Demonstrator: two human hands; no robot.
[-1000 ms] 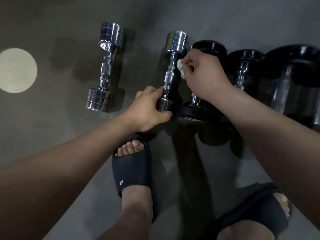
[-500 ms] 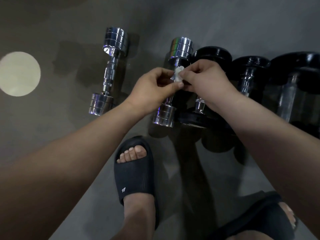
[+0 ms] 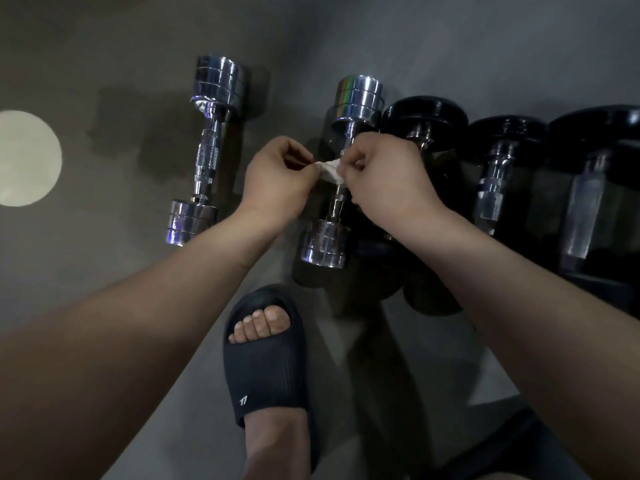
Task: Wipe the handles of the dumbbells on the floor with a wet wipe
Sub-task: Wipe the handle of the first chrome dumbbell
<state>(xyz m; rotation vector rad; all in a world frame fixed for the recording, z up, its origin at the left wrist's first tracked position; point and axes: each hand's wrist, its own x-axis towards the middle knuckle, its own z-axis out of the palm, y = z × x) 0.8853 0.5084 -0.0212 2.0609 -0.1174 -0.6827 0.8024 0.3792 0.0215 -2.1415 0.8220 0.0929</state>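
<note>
Over the handle [image 3: 335,202] of the middle chrome dumbbell [image 3: 325,242], both hands meet on a small white wet wipe [image 3: 329,169]. The left hand [image 3: 277,181] pinches one end of it between thumb and fingertips. The right hand [image 3: 384,178] pinches the other end, its remaining fingers curled in. The wipe is bunched and drawn between them across the upper part of that handle; whether it touches the metal I cannot tell.

The dumbbell itself lies on the grey floor [image 3: 104,271], one shiny head far from the person and one near, with only the lower stretch of its handle showing below the wipe. Well apart to its left lies the other chrome dumbbell [image 3: 206,157], roughly parallel, with nothing on it. Just beside it on the right stand the black dumbbells [image 3: 498,168] — three in a row, the nearest close against it and partly hidden by the right hand and forearm.

Nearer the person than the dumbbell's near head, a foot in a dark slipper [image 3: 265,368] rests on the floor. Far out to the left — beyond the other chrome dumbbell — a pale round patch [image 3: 24,157] shows on the floor.
</note>
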